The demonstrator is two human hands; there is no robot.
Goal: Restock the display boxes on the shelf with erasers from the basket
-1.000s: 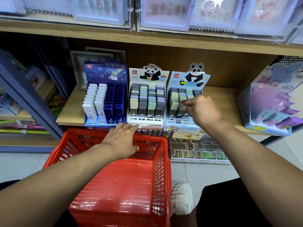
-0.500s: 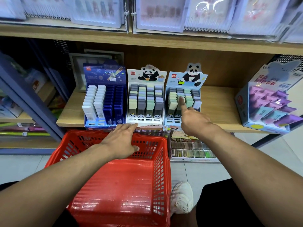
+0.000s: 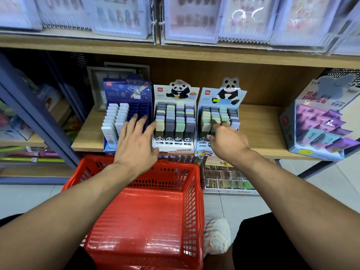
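Nearest the camera, a red plastic basket [image 3: 148, 221] sits below both forearms, its mesh walls and floor bare; no erasers can be made out inside it. A white shoe [image 3: 217, 236] shows just right of the basket.

Past the basket's far rim, the left hand [image 3: 136, 145] is spread flat, fingers splayed and holding nothing. Its fingertips lie over the dark blue display box [image 3: 126, 115], against the navy erasers in that box's right columns; white erasers fill the columns left of the fingers. The thumb reaches toward the middle panda display box [image 3: 175, 117], which stands between the two hands, its columns filled with grey, green and pale yellow erasers.

The right hand [image 3: 228, 143] is loosely curled with the index finger extended, its tip pressing on a green eraser [image 3: 215, 118] in the right panda display box [image 3: 219, 117]. It grips nothing.

All three boxes stand side by side on the wooden shelf [image 3: 259, 131]. Farther right of the right hand sits a purple-and-blue display box [image 3: 319, 123], well apart.
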